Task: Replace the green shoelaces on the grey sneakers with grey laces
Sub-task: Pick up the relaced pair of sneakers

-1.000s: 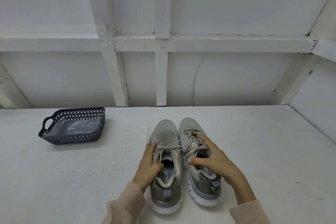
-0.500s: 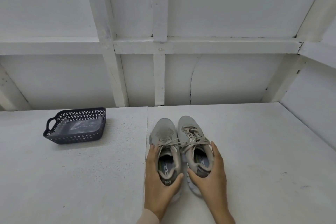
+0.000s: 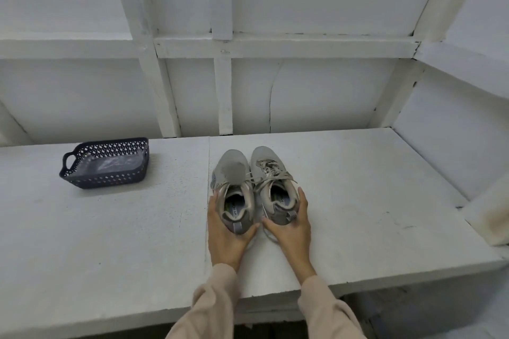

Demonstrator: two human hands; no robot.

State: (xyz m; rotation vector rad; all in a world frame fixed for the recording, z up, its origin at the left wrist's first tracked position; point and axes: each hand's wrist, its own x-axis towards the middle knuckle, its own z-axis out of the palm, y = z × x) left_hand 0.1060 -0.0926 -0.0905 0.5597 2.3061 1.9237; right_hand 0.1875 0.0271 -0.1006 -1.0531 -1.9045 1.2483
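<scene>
Two grey sneakers stand side by side on the white table [image 3: 358, 201], toes pointing away from me. My left hand [image 3: 227, 234] cups the heel of the left sneaker [image 3: 232, 173], fingers along its outer side and thumb behind the heel. My right hand [image 3: 293, 228] wraps the heel of the right sneaker [image 3: 271, 170] the same way. Pale grey-beige laces [image 3: 264, 180] are threaded through both shoes, and their loose ends cross between the two. One lace end trails onto the table by my right thumb.
A dark perforated plastic basket [image 3: 106, 177] with clear plastic wrapping inside sits at the far left of the table. White panelled walls close the back and right side. The table's front edge runs just under my sleeves.
My hands slid back from the laces and shoe openings to the heels. The view pulled back, so the sneakers look farther away and my sleeves and the table's front edge now show.
</scene>
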